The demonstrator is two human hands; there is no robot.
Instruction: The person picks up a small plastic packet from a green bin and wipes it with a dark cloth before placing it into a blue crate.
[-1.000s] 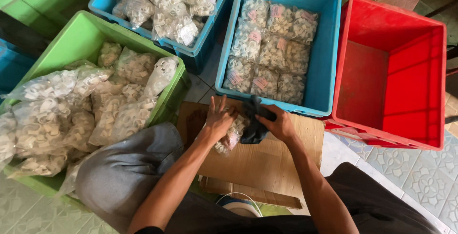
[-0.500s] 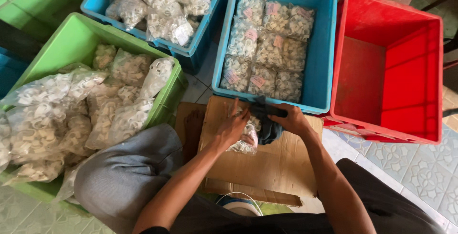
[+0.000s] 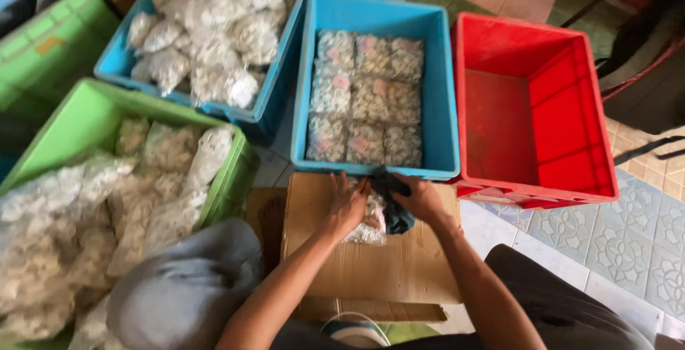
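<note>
- Both hands have slid up the cardboard sheet (image 3: 371, 264) since half a second ago, and now work right against the near wall of the middle blue crate (image 3: 439, 93).
- Largest in view, the green crate (image 3: 85, 114) at left brims with clear bags of pale pieces; a grey cloth bundle (image 3: 185, 293) lies against its near corner.
- Behind it, a second blue crate (image 3: 125, 64) is heaped with similar loose bags.
- At right, the red crate (image 3: 528, 107) stands side by side with the middle blue one, which holds flat sealed packets (image 3: 364, 100) laid in neat rows.
- On the cardboard, a small clear bag (image 3: 369, 221) of pale pieces lies between the two hands.
- Left hand (image 3: 347, 204): fingers spread, palm pressed flat against the bag's side.
- Right hand (image 3: 421, 199): curled over a dark object (image 3: 396, 214) just beside the bag (what it is cannot be told), gripping its top edge.
</note>
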